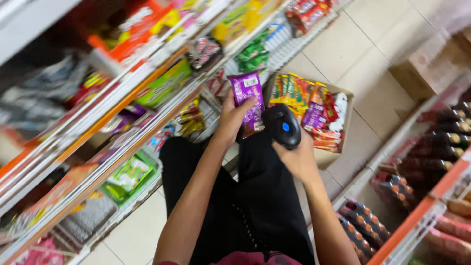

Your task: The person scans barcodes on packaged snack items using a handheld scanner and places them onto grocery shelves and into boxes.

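While crouched in a shop aisle, person works w/ both hands over a box of snacks:
Left hand (229,117): raised, fingers (248,104) pinching a purple snack packet (248,100) at its lower half; thumb on front, rest behind.
Purple snack packet: upright, slightly tilted, label facing camera, just above the knees and in front of the cardboard box (338,147).
Right hand (298,158): wrapped around a black handheld scanner (281,125); fingers closed round the grip, mostly hidden under it.
Scanner: blue round button on top, head pointing toward the packet, touching or nearly touching its lower right edge; can't tell which.
Cardboard box: on the tiled floor (363,64), open, packed w/ upright snack packs in orange, green, red, purple.
Left shelving (122,132): orange-edged shelves, blurred, full of mixed colourful packets.
Right shelving (422,206): rows of dark bottles (441,142) w/ gold caps, more wrapped goods lower down.
Legs: black trousers (265,196), between the two arms.
Another brown box (431,64): on floor, upper right, well apart from hands.
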